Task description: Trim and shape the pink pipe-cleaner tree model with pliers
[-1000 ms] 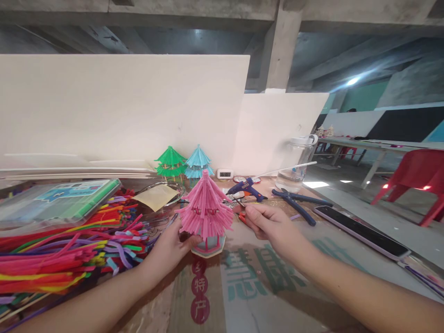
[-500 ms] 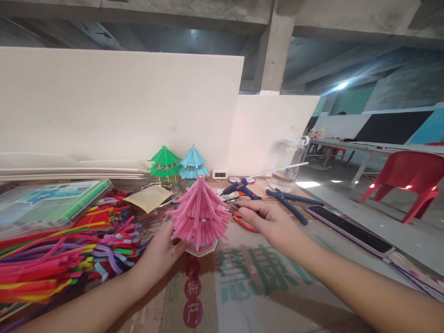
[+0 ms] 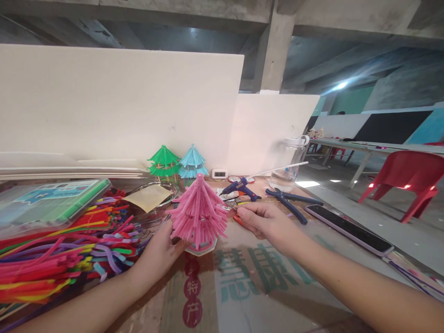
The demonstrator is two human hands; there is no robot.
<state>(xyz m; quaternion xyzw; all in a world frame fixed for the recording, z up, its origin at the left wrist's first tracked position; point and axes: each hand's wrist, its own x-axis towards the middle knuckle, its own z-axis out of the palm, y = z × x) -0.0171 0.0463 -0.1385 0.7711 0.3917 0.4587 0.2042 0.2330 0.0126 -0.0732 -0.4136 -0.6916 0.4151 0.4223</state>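
Observation:
A pink two-tiered pagoda made of fuzzy pipe-cleaner strips (image 3: 199, 215) stands upright on a pale octagonal base (image 3: 203, 249). My left hand (image 3: 166, 243) is closed about its lower left side, with the fingertips hidden behind the roof. To the right of the pagoda, my right hand (image 3: 258, 219) is pinched close above the cardboard, over a tool with red handles (image 3: 238, 219). Its fingers hide most of that tool, so what they grip is unclear. Beyond it lies a blue glue gun (image 3: 239, 187).
Bundles of coloured pipe cleaners (image 3: 45, 263) and a clear plastic case (image 3: 55, 201) fill the left. Green (image 3: 164, 162) and light blue (image 3: 193, 162) pagodas stand behind. Blue-handled pliers (image 3: 289, 206), a phone (image 3: 350, 230) and a water bottle (image 3: 284, 164) are at right.
My right hand has shifted slightly lower, covering more of the red handles, its fingers curled further in. My left hand and the pink pagoda hold almost the same place.

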